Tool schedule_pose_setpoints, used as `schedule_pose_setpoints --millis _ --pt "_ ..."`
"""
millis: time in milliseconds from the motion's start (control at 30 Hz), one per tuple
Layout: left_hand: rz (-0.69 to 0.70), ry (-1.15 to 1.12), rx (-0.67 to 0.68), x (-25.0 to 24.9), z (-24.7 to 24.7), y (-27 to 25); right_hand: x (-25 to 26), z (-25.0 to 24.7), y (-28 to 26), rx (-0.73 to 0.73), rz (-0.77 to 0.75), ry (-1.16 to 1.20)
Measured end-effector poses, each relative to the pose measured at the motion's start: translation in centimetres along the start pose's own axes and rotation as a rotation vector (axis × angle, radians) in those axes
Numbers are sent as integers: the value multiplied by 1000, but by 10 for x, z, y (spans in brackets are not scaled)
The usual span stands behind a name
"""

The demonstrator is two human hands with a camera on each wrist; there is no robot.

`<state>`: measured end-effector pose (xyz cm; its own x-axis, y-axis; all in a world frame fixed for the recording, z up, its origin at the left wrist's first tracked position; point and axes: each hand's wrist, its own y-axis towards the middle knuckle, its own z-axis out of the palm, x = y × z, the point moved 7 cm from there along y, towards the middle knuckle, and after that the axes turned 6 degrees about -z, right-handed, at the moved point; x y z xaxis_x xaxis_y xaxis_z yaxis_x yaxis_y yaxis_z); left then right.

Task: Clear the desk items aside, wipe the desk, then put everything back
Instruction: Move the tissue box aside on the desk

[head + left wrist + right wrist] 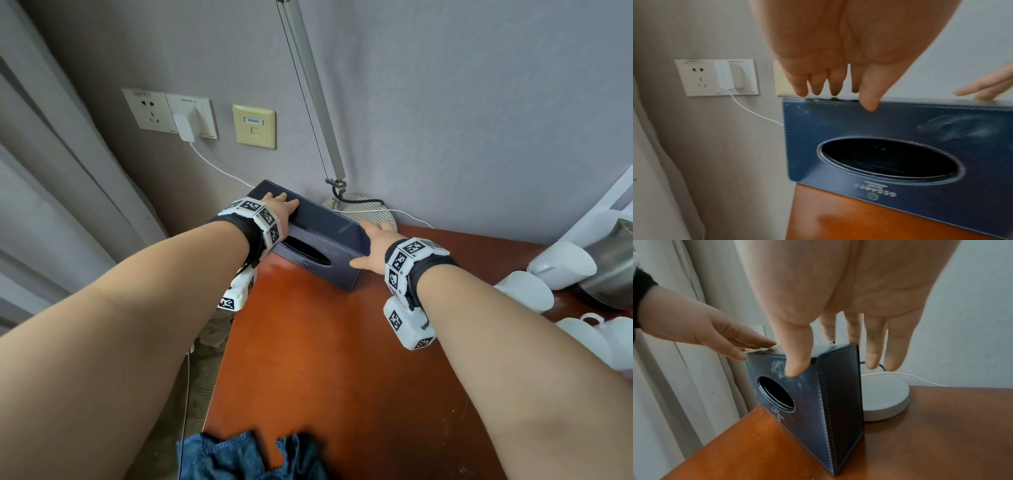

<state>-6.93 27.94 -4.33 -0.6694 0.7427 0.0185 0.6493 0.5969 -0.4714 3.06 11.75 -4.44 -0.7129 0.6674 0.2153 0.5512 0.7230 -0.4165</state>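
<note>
A dark blue tissue box (322,246) stands on its long side at the far left corner of the reddish-brown desk (325,359), its empty oval opening (890,159) facing me. My left hand (284,202) rests on the box's top left end, fingers straight over the upper edge and thumb (869,100) on the front face. My right hand (368,245) is at the box's right end; its thumb (795,363) touches the front face and its straight fingers (875,344) reach past the top, two hanging free beside the box.
A lamp's round grey base (363,209) and its pole (315,92) stand right behind the box. White cups (527,291) and a metal kettle (613,267) sit at the right edge. A blue denim cloth (253,455) lies near me. A charger (184,128) with its cable is on the wall.
</note>
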Motion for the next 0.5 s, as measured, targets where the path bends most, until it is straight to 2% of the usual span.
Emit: schedule_pose_setpoints --millis 133,267,500 --pt "72 -125 -132 -30 -3 -39 -9 -14 -31 -84 -69 12" --pt "149 -208 -194 -80 -7 -91 -33 -35 -78 -172 -122 -68" --pt "275 -218 -259 -198 -6 -160 -125 -61 -181 -231 -109 -125"
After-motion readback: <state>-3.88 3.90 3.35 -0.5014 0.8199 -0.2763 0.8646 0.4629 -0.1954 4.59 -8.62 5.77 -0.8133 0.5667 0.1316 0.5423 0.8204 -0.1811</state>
